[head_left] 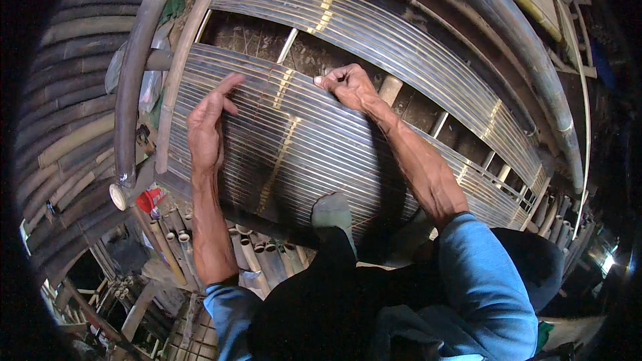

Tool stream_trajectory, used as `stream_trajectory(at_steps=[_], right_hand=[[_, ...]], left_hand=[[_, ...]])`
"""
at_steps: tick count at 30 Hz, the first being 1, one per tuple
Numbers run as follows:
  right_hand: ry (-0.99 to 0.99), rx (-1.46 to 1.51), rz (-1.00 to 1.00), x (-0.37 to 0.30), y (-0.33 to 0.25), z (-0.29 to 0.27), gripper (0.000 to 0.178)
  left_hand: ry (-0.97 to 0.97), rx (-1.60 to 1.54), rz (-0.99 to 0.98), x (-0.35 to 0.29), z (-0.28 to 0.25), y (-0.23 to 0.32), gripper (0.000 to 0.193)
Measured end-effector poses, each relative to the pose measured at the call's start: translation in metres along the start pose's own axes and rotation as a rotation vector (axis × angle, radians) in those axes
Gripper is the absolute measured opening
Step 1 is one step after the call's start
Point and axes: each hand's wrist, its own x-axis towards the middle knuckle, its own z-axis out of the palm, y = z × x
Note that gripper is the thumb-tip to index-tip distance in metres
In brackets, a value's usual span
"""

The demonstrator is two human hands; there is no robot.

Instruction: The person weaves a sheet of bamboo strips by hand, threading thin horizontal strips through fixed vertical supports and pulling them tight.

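Observation:
Under both hands lies a panel of narrow, dark bamboo slats (321, 140), with pale joint marks crossing it. Above its left part is my left hand (210, 113), fingers stretched to the right and thumb apart; the fingertips are slightly blurred and nothing shows in them. At the panel's far edge my right hand (351, 87) is closed in a pinch, thumb pressed to the finger. What it pinches, if anything, is too small to make out. A thin reddish line, perhaps a thread, runs over the slats near my left hand. My foot (331, 210) rests on the near slats.
Beyond a gap with crossbars (287, 45) runs a second slat panel (401, 47). A thick bamboo pole (137, 73) stands at the left, beside stacked bamboo (73, 107). Cut bamboo tubes (261, 254) and a red object (150, 198) are at the lower left.

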Motion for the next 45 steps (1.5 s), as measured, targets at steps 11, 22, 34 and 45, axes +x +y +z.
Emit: stream_trajectory(at_steps=[11, 22, 34, 45], right_hand=[[0.054, -0.103, -0.063, -0.012, -0.017, 0.004, 0.038], [0.142, -0.593, -0.419, -0.113, 0.019, -0.122, 0.02], [0.103, -0.747, -0.527, -0.221, 0.091, -0.14, 0.03], [0.217, -0.688, -0.432, -0.215, 0.091, -0.132, 0.01]], left_hand=[[0.169, -0.549, -0.257, 0.075, -0.093, -0.044, 0.038], [0.15, 0.945, 0.363, -0.07, 0.022, -0.045, 0.031], [-0.199, 0.718, 0.527, -0.173, 0.203, -0.058, 0.047], [-0.314, 0.728, 0.621, -0.163, 0.242, -0.058, 0.016]])
